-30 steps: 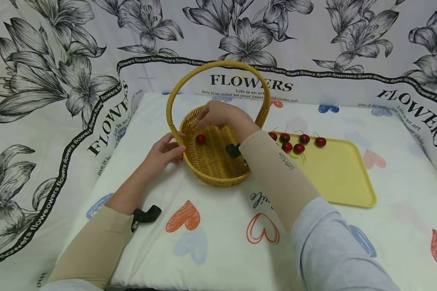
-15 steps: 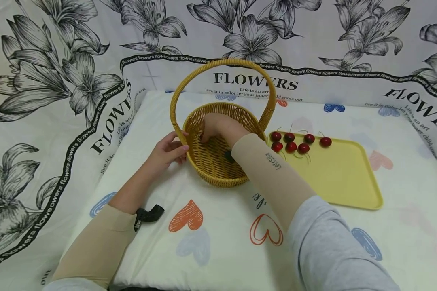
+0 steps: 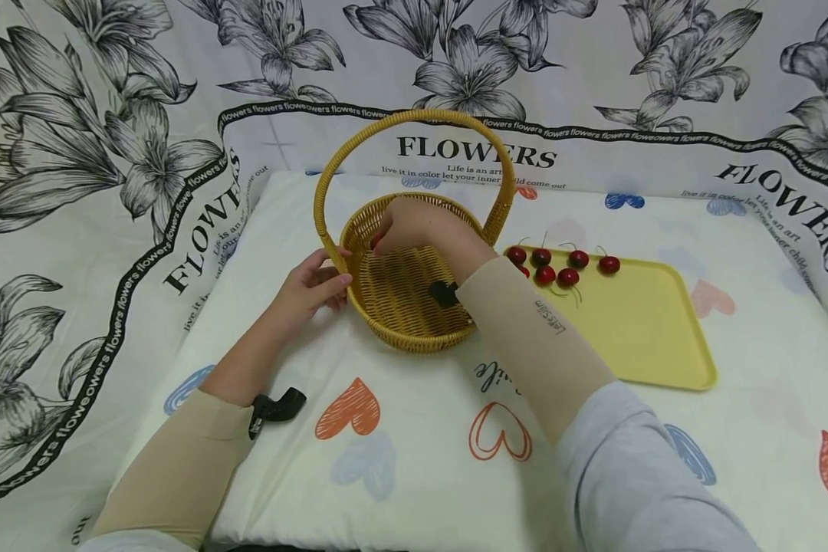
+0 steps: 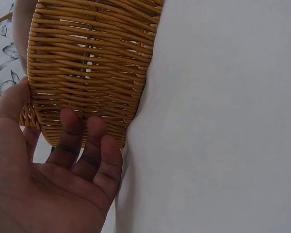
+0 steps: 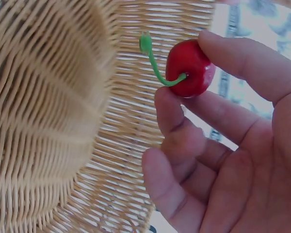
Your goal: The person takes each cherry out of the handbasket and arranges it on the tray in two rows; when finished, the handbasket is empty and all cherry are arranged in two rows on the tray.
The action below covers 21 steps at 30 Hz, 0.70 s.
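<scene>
A yellow-brown wicker basket (image 3: 414, 341) with a tall arched handle stands on the white heart-print cloth. My left hand (image 3: 310, 284) grips its left side near the foot of the handle. In the left wrist view, the thumb lies at the rim and bent fingers (image 4: 96, 127) touch the woven outer wall. Over the inside of the basket, my right hand (image 3: 421, 226) pinches a shiny red cherry (image 5: 188, 65) between thumb and fingertips. Its curved green stem points away from the palm, and the woven wall shows behind it. In the head view the hand mostly hides this cherry.
Right of the basket lies a yellow tray (image 3: 635, 330), partly behind my right forearm. Several red cherries (image 3: 545, 275) with stems rest along its far left part. Flower-print fabric (image 3: 469, 77) rises behind the cloth.
My right hand reached down to the cherry on the basket's inside left, took hold of it and rose a little with it. The left hand stayed at the basket's side.
</scene>
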Motion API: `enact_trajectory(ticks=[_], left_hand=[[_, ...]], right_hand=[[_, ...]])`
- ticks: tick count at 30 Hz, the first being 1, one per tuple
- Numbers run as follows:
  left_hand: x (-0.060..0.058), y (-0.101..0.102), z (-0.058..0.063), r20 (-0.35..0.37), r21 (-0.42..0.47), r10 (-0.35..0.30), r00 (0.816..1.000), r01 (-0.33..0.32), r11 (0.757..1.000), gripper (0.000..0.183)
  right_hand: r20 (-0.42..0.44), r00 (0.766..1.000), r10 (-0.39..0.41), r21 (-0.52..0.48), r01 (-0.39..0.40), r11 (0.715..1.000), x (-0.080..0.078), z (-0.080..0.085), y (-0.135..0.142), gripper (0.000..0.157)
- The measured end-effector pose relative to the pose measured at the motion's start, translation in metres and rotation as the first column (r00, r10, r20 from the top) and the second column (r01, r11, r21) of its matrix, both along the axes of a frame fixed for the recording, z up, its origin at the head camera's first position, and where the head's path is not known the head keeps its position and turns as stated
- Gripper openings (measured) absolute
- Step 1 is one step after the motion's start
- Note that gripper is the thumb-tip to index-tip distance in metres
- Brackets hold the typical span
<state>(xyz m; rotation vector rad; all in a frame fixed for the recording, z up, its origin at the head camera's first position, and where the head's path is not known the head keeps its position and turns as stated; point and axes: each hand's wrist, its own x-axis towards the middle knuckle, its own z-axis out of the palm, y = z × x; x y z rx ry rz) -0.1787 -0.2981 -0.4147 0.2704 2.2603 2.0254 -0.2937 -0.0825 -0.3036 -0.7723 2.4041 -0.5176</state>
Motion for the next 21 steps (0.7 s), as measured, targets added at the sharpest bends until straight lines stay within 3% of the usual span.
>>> enact_trajectory(ticks=[6, 12, 21], left_hand=[[0.001, -0.001, 0.002, 0.009, -0.019, 0.005, 1.0, -0.005, 1.0, 0.042], [0.002, 0.002, 0.004, 0.019, -0.016, 0.025, 1.0, -0.025, 1.0, 0.043], [0.003, 0.003, 0.006, 0.025, -0.007, 0.018, 1.0, -0.017, 1.0, 0.042]], right_hand=[[-0.002, 0.999, -0.048, -0.192, 0.047, 0.98, 0.014, 0.009, 0.033, 0.023], [-0.003, 0.992, -0.125, -0.336, 0.117, 0.934, 0.03, 0.012, 0.066, 0.037], [0.061, 0.957, -0.282, -0.472, 0.277, 0.837, 0.058, 0.008, 0.123, 0.035]])
